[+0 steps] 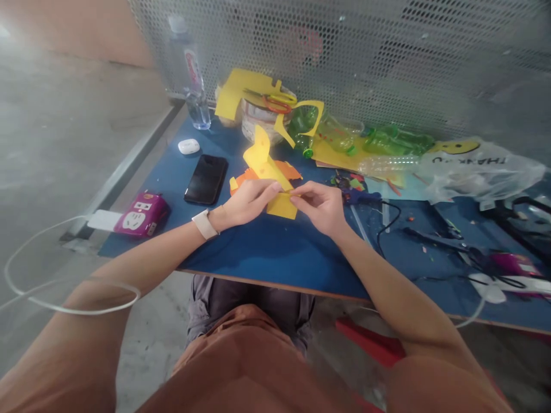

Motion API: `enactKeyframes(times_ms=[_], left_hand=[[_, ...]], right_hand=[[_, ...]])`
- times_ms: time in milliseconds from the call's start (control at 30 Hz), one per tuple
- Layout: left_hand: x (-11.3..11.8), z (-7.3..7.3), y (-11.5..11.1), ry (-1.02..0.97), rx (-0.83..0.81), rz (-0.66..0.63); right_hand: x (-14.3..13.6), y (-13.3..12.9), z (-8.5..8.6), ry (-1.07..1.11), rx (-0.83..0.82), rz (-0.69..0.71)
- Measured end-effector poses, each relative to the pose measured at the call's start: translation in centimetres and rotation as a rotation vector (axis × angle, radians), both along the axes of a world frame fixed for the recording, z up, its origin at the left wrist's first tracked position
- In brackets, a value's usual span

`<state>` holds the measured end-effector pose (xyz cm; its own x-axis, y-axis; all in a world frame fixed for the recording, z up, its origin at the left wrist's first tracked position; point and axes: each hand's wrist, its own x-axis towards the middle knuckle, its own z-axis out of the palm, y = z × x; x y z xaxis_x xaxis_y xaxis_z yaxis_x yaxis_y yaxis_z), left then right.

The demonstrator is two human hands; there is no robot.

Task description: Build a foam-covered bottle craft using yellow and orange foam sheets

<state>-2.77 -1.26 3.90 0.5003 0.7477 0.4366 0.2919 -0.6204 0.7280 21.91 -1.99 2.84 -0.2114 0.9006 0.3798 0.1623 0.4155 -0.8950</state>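
Note:
A cut and bent yellow sheet [282, 206] lies near the middle of the blue table, one part of it rising toward the back. My left hand [251, 202] is closed on its left side, with the thumb on top along a crease. From the right, my right hand [321, 207] pinches the same sheet at its right edge, thumb and index finger close together. Orange paper pieces [243, 177] show behind and beside the yellow sheet. Fingertips of both hands are partly hidden by the sheet.
The blue table [258, 252] holds a black phone [206, 179], white case [189, 147], water bottle [198, 106] and purple power adapter [144, 215] at left. Scissors [278, 104] rest on a round container [258, 119] behind. Green bottles [398, 139], plastic bag [482, 169] and cables are at right.

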Motion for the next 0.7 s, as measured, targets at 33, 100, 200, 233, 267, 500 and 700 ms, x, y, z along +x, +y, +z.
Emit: enactKeyframes(times_ms=[33, 100, 200, 233, 267, 500, 700], left_hand=[[0.0, 0.1, 0.0, -0.003, -0.011, -0.001], [0.0, 0.1, 0.1, -0.006, 0.009, -0.022], [0.2, -0.4, 0.2, -0.007, 0.078, -0.078], [0.3, -0.6, 0.2, -0.005, 0.093, -0.088], [0.4, -0.8, 0.2, -0.001, 0.103, -0.085], [0.1, -1.1, -0.1, 0.004, 0.107, 0.075], [0.1, -0.6, -0.1, -0.037, 0.16, 0.02]], right_hand=[[0.1, 0.0, -0.1, -0.007, 0.024, -0.006], [0.2, -0.2, -0.2, -0.036, 0.098, 0.005], [0.4, -0.5, -0.1, -0.069, 0.209, 0.037], [0.4, -0.6, -0.1, -0.072, 0.229, 0.036], [0.3, -0.7, -0.1, -0.072, 0.236, 0.025], [-0.2, -1.1, -0.4, -0.066, 0.172, -0.069], [-0.1, -1.1, 0.1, -0.19, 0.308, -0.051]])
